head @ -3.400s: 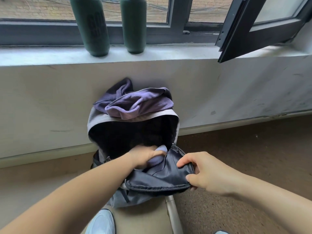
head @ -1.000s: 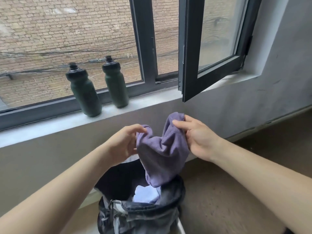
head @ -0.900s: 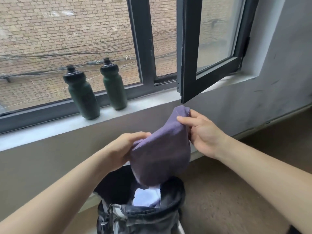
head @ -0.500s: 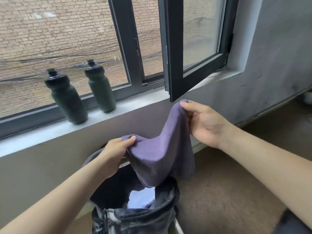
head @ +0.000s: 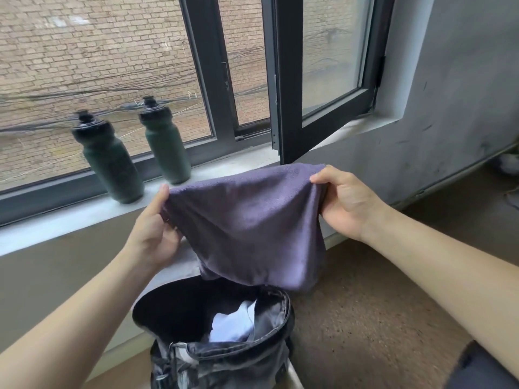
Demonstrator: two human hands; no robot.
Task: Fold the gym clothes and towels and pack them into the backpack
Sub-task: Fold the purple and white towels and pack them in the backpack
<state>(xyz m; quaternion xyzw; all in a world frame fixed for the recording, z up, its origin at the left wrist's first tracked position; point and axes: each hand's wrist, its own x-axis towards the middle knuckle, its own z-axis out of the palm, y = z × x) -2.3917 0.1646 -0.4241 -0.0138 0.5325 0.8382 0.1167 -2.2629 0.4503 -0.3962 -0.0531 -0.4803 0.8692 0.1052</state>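
A purple towel (head: 247,223) hangs spread between both hands above the backpack. My left hand (head: 154,228) pinches its left top corner, and my right hand (head: 345,203) grips its right top corner. The towel's lower edge drapes just over the open mouth of the dark grey backpack (head: 219,357), which stands on the floor below. A pale lilac-white garment (head: 233,324) lies inside the backpack.
Two dark green bottles (head: 109,161) (head: 165,141) stand on the pale windowsill (head: 70,217) behind the towel. An open black window sash (head: 314,80) juts inward above my right hand. Brown floor (head: 365,318) lies to the right of the backpack.
The towel was lifted off the backpack's top and held bunched; both hands have since drawn apart and stretched it flat, the left hand rising level with the right.
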